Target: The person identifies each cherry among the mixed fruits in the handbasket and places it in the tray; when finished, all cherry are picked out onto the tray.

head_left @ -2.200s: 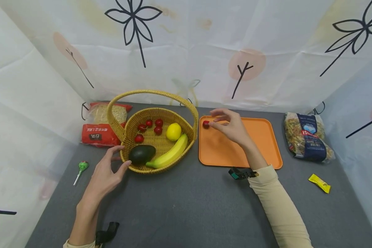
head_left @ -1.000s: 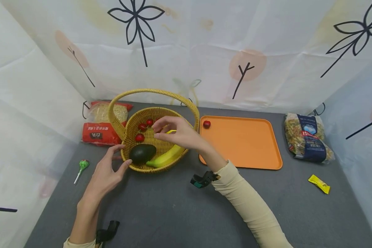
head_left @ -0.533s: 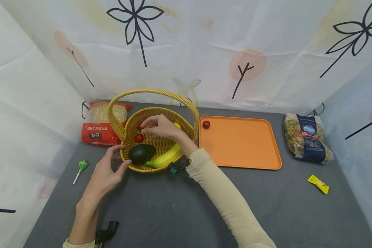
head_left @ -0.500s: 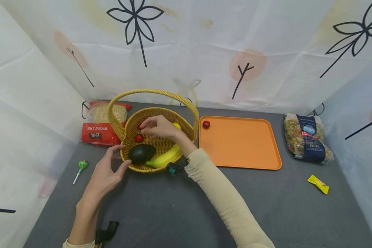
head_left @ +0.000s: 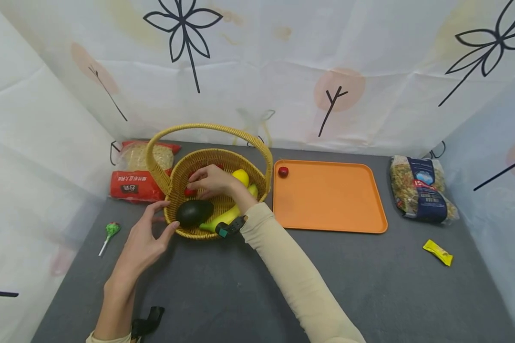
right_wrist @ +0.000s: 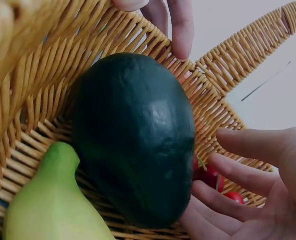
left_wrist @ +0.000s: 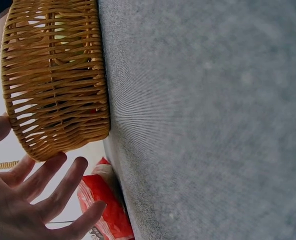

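A yellow wicker basket [head_left: 233,160] holds a dark green avocado [head_left: 194,213], a banana [head_left: 223,218], a lemon [head_left: 241,177] and red cherries [right_wrist: 213,179]. My left hand [head_left: 142,244] holds the basket's left end, thumb and forefinger on the rim; the left wrist view shows the other fingers spread along its woven side. Inside the basket, my right hand [head_left: 214,181] hovers at the cherries beyond the avocado. Its thumb and fingers stand apart, with fingertips beside the cherries, some of which the hand hides. One cherry [head_left: 283,172] lies on an orange tray [head_left: 332,202].
Behind the basket's left side lies a red noodle packet [head_left: 136,186]. A green lollipop [head_left: 111,229] is on the grey table at left. To the right are a pasta bag [head_left: 422,189] and a yellow wrapped candy [head_left: 438,252]. The basket handle [head_left: 210,126] arches over the fruit.
My right hand has let go of the cherry at the tray's upper left corner and moved left into the basket, down toward the cherries there. The left hand has stayed at the rim.
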Demonstrator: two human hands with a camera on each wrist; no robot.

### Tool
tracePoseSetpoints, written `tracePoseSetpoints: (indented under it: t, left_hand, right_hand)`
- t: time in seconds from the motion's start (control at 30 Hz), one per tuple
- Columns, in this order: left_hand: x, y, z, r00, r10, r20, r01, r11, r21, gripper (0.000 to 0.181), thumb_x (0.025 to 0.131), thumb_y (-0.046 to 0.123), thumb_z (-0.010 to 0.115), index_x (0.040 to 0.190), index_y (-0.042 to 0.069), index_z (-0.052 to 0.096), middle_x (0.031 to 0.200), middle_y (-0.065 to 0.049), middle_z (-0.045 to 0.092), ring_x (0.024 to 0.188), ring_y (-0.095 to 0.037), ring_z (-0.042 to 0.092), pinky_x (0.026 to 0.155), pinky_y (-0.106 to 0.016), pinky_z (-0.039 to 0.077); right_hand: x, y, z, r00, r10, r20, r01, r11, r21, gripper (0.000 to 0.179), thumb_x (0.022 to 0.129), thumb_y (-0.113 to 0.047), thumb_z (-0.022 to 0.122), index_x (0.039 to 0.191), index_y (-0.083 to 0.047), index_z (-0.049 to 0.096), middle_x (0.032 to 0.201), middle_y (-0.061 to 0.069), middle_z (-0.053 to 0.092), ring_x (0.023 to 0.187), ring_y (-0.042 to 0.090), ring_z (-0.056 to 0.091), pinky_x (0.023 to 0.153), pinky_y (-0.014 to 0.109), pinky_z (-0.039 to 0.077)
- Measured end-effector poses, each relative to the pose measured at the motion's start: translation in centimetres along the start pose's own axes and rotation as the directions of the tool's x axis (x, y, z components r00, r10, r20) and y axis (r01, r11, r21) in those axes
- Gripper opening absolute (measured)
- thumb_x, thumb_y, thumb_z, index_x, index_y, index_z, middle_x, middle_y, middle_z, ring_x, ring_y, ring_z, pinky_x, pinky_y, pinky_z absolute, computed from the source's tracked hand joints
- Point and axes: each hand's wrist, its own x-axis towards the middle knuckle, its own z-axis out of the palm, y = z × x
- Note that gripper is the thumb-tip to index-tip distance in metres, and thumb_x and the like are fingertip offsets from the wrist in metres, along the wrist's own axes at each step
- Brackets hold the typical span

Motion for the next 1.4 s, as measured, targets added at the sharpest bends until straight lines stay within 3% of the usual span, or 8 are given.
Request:
tracePoseSetpoints:
  t: [0.23,0.4,0.7,0.9,1.07,1.4]
  left_hand:
    - [0.0,0.1,-0.1,1.000,-0.016,0.010,0.016,1.000,0.001,0.070,0.107,0.032,0.069,0.163,0.009,0.035,0.161,-0.027,0.049,0.138,-0.050,0.059,0.112,-0.078,0.044]
    - [-0.1,0.0,-0.1,1.000,-0.019,0.011,0.019,1.000,-0.001,0.069,0.107,0.032,0.069,0.163,0.010,0.035,0.161,-0.027,0.049,0.138,-0.050,0.059,0.112,-0.079,0.044]
    - [-0.1,-0.1,-0.1,1.000,-0.022,0.011,0.022,1.000,0.001,0.070,0.107,0.033,0.069,0.163,0.010,0.035,0.160,-0.027,0.050,0.138,-0.049,0.059,0.112,-0.079,0.043]
    - [-0.1,-0.1,-0.1,1.000,-0.020,0.015,0.020,1.000,-0.004,0.070,0.107,0.033,0.069,0.164,0.010,0.034,0.160,-0.026,0.050,0.138,-0.049,0.059,0.111,-0.078,0.044]
    - [-0.1,0.0,-0.1,1.000,-0.019,0.014,0.019,1.000,-0.005,0.070,0.107,0.033,0.069,0.163,0.009,0.035,0.160,-0.026,0.050,0.137,-0.049,0.059,0.111,-0.078,0.044]
    - [-0.1,0.1,-0.1,1.000,-0.022,0.016,0.022,1.000,-0.003,0.070,0.107,0.032,0.069,0.163,0.009,0.034,0.161,-0.027,0.048,0.138,-0.050,0.059,0.111,-0.077,0.045]
  right_hand:
    - [0.4,0.5,0.5,0.999,0.008,0.043,-0.011,0.998,0.061,0.046,0.107,-0.011,0.067,0.151,0.001,0.060,0.153,0.022,0.063,0.125,0.039,0.074,0.110,0.045,0.060]
    - [0.4,0.5,0.8,0.998,-0.023,0.059,0.022,1.000,0.020,0.047,0.107,-0.007,0.066,0.152,0.002,0.059,0.155,0.021,0.063,0.130,0.035,0.073,0.110,0.038,0.060]
    - [0.0,0.6,0.6,0.992,-0.122,-0.040,0.118,0.988,-0.100,0.043,0.100,-0.009,0.077,0.142,-0.001,0.070,0.138,0.018,0.074,0.116,0.028,0.075,0.097,0.028,0.063]
    - [-0.8,0.3,0.0,0.980,-0.172,-0.102,0.155,0.976,-0.156,0.040,0.098,-0.015,0.081,0.137,-0.009,0.075,0.135,0.010,0.077,0.122,0.022,0.071,0.098,0.026,0.059]
    - [-1.5,-0.3,-0.4,0.967,-0.216,-0.132,0.196,0.970,-0.144,0.040,0.098,-0.017,0.082,0.136,-0.010,0.076,0.135,0.008,0.078,0.127,0.024,0.071,0.103,0.027,0.058]
    - [-4.7,-1.5,-0.5,0.940,-0.295,-0.173,0.279,0.954,-0.109,0.037,0.097,-0.020,0.083,0.132,-0.010,0.076,0.131,0.008,0.075,0.122,0.027,0.067,0.088,0.022,0.055]
